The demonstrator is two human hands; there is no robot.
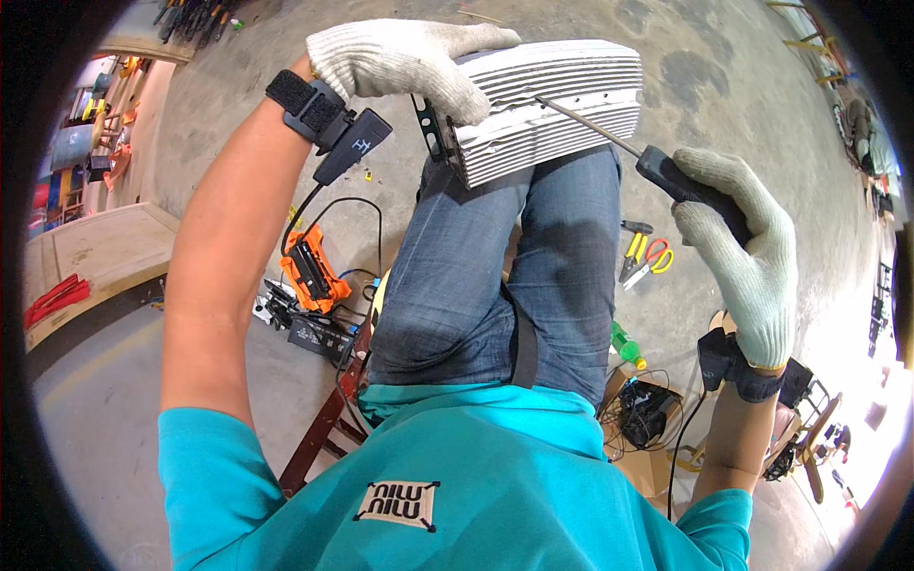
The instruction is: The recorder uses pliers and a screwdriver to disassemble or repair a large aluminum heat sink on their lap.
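A silver, ribbed metal housing [571, 90], like a finned heat sink case, rests tilted across my knees. My left hand [409, 67], in a white knitted glove, grips its left end, thumb on the ribbed face and the other fingers partly hidden behind. A dark end plate with holes [430, 128] shows below that hand. My right hand [747, 238], gloved too, is closed round the black handle of a screwdriver [595, 127]. Its thin shaft points up and left, and the tip meets the ribbed face near the middle. Whether a screw sits there is too small to tell.
On the concrete floor to the right lie yellow-handled pliers [633, 255], red-and-yellow scissors [655, 264] and a green bottle [626, 344]. A cardboard box [657, 466] holds black cables. At left are an orange-cased device [312, 271] and a wooden bench [105, 243] with red items.
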